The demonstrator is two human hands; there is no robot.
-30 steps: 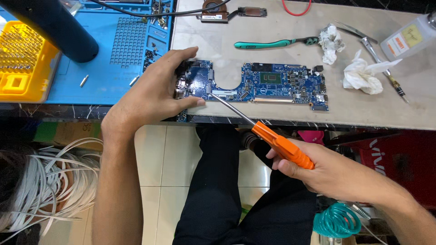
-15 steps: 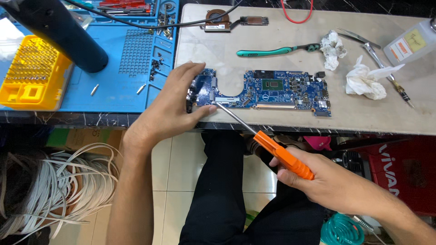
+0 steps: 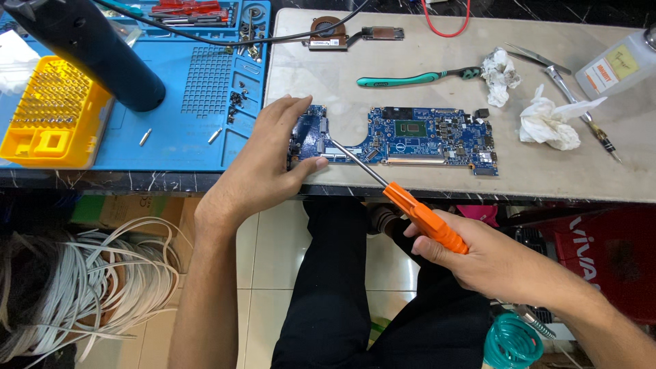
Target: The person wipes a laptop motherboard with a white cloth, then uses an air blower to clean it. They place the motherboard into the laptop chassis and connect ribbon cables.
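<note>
The circuit board point(image 3: 417, 140) is long and blue, with a dark square chip in the middle and many tiny parts all over it. It lies flat on the pale desk point(image 3: 424, 61), close to the front edge. Its left end sits right by the blue mat point(image 3: 198, 82).

The left end of the board is partly hidden under the left hand point(image 3: 263, 157), so I cannot see all of it. The parts on the board are too small to make out. The thin metal tip of the screwdriver point(image 3: 403, 198) touches the board near its left end, but I cannot tell what it rests on there. The right forearm runs off the bottom corner.

The left hand lies over the left end of the board, palm down, with the fingers curved over the top edge and the thumb pressed on the near edge, holding it in place. The arm comes up from below. The right hand point(image 3: 478, 256) is below the desk edge, wrapped tight around the orange handle of the screwdriver. The shaft slants up and to the left.

Behind the board lie a green toothbrush point(image 3: 417, 78) and two crumpled white tissues point(image 3: 547, 123).
</note>
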